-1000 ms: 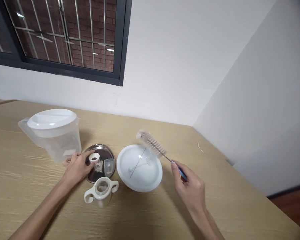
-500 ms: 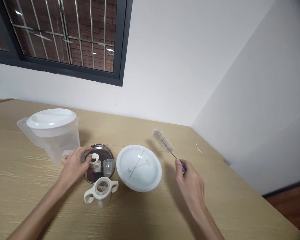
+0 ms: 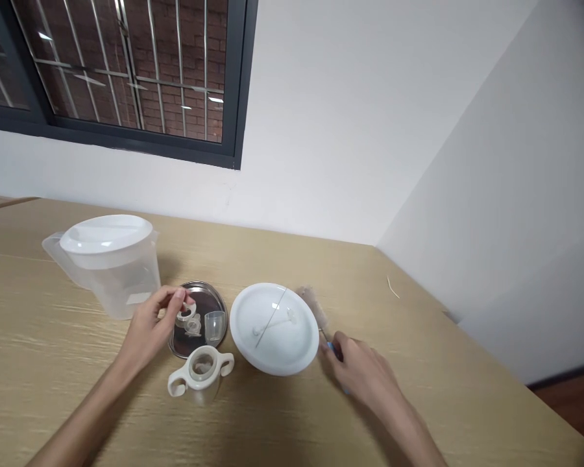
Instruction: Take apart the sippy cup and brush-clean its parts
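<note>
My left hand (image 3: 153, 321) is over the left side of a round metal tray (image 3: 221, 295), its thumb and fingertips closed at the rim of a white plastic ring (image 3: 187, 314). Beside the ring on the tray lie a small clear silicone part (image 3: 193, 325) and a small clear cup (image 3: 215, 325). My right hand (image 3: 363, 370) grips the blue handle of a bottle brush (image 3: 314, 306), whose bristles lie low by the table, just right of a white bowl (image 3: 274, 363). In the bowl are a thin wire-like stick (image 3: 271, 316) and a clear tube-like piece (image 3: 278, 324).
A white two-handled bottle (image 3: 205, 379) stands in front of the tray. Behind my left hand is a clear pitcher with a white lid (image 3: 108, 235). A short pale strip (image 3: 392, 287) lies at the table's far right. A wall and window close off the back.
My right hand has lowered the bottle brush from the air down to the table beside the bowl. My left fingers have come together at the white ring.
</note>
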Tool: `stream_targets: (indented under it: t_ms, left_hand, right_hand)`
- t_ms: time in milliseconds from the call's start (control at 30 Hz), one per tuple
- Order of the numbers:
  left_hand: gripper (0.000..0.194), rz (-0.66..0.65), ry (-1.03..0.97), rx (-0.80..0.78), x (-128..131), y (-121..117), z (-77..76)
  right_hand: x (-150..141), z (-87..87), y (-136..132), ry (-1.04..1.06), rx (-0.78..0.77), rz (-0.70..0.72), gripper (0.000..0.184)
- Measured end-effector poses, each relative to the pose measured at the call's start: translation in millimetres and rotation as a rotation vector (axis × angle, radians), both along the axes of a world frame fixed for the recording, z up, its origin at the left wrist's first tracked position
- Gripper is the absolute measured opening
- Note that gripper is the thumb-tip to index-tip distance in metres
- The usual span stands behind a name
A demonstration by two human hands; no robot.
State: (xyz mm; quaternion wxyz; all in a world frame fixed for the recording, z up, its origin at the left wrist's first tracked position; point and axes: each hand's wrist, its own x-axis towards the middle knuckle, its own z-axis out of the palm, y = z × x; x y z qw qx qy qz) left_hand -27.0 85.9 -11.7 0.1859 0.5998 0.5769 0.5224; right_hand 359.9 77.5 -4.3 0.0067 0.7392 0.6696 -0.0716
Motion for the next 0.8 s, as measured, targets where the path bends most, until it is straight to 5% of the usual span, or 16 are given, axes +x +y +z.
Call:
stream_targets:
  t_ms: [267,467,667,800]
  left_hand:
    - [0.048,-0.125,-0.127,-0.064,8,-7,9.7]
    - [0.054,-0.252,-0.477,-0.109,15,-14,12.3]
    - [0.063,-0.786,-1.066,-0.275,29,-28,20.1]
    - [0.076,-1.020,-1.148,-0.297,29,-35,23.5]
  right_hand:
    - [-3,-3.6,-4,0.071,-0.061,0.124,0.036]
    - [-4,0.1,-1,0.121,0.021,0.044,0.039]
    - [-4,-4.1,5,0.125,0.033,0.012,0.040]
    - [-4,-5.6,7,0.157,0.082,-0.027,0.044]
